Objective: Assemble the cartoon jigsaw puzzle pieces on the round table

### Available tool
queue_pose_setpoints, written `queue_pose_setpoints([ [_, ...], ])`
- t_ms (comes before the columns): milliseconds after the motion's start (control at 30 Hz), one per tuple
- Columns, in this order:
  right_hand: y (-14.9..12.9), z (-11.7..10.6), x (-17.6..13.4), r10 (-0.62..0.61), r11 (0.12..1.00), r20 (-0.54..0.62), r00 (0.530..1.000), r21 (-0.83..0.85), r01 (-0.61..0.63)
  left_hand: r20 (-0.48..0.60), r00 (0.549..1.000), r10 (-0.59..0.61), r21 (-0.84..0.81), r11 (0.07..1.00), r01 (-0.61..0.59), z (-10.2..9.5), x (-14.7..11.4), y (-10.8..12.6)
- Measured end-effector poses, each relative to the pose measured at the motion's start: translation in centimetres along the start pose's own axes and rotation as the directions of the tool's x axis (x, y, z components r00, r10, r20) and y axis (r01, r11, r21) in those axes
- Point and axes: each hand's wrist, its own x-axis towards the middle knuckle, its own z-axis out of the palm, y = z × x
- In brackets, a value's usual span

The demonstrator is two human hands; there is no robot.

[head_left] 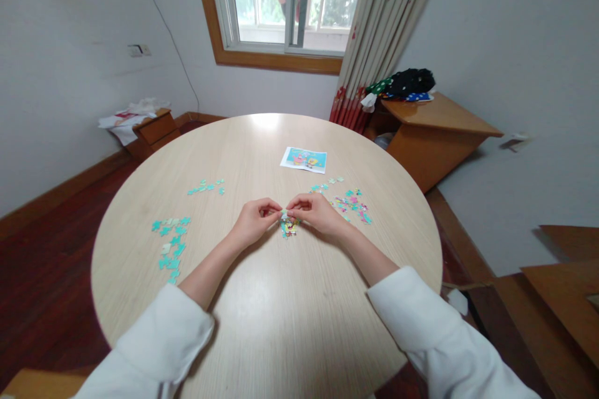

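Observation:
My left hand (256,219) and my right hand (316,212) meet over the middle of the round table (281,324). Between their pinched fingertips is a small pale puzzle piece (284,214), and both hands appear to grip it. Just below the fingertips lies a small joined patch of jigsaw puzzle (290,229), yellow and teal, partly covered by the fingers. Close to my right hand, several pink, yellow and teal loose puzzle pieces (353,202) are scattered. Beyond the hands rests a printed reference picture (305,159) with cartoon figures on teal.
More teal puzzle pieces (174,246) lie in a loose column at the left, and a smaller group of pieces (206,186) sits farther back. Past the table stand a wooden cabinet (430,131) with clothes (407,84) on it, a curtain (374,31) and a small drawer unit (156,131).

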Motion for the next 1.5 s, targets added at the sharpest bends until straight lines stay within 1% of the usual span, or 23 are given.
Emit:
queue_pose_setpoints([
  [300,0.1,0.0,0.0,-0.004,1.0,-0.005,1.0,-0.024,0.004,-0.023,1.0,-0.004,0.005,1.0,0.004,-0.2,0.1,-0.3],
  [667,0.0,-0.1,0.0,0.003,0.999,-0.021,1.0,-0.043,-0.004,-0.087,0.996,-0.004,0.059,0.998,0.009,-0.6,0.3,-0.9],
  [800,0.1,-0.1,0.1,-0.017,0.995,-0.018,1.0,-0.101,0.015,-0.089,0.996,-0.01,0.06,0.998,0.016,-0.6,0.3,-0.6],
  [967,0.2,0.0,0.3,-0.071,0.979,-0.077,0.995,-0.194,0.055,-0.07,0.997,0.02,0.044,0.999,-0.017,-0.4,0.1,0.1],
  [1167,0.1,0.5,0.1,-0.092,0.953,-0.009,0.996,-0.29,0.085,-0.047,0.998,0.041,0.05,0.998,-0.039,-0.1,0.0,-0.1],
  [1300,0.0,0.6,0.1,-0.11,0.942,-0.002,0.994,-0.319,0.104,-0.053,0.997,0.048,0.032,0.998,-0.047,0.0,0.0,0.1],
  [1367,0.2,0.2,0.3,-0.132,0.932,-0.04,0.99,-0.346,0.11,-0.077,0.996,0.05,0.019,0.999,-0.049,0.0,0.0,0.1],
  [1433,0.5,-0.5,0.7,-0.167,0.904,-0.124,0.978,-0.416,0.102,-0.099,0.994,0.041,0.018,0.999,-0.04,-0.1,0.0,0.0],
  [1500,1.0,-1.3,1.1,-0.196,0.855,-0.212,0.957,-0.515,0.06,-0.108,0.994,0.03,0.021,0.999,-0.028,-0.1,0.0,-0.1],
])
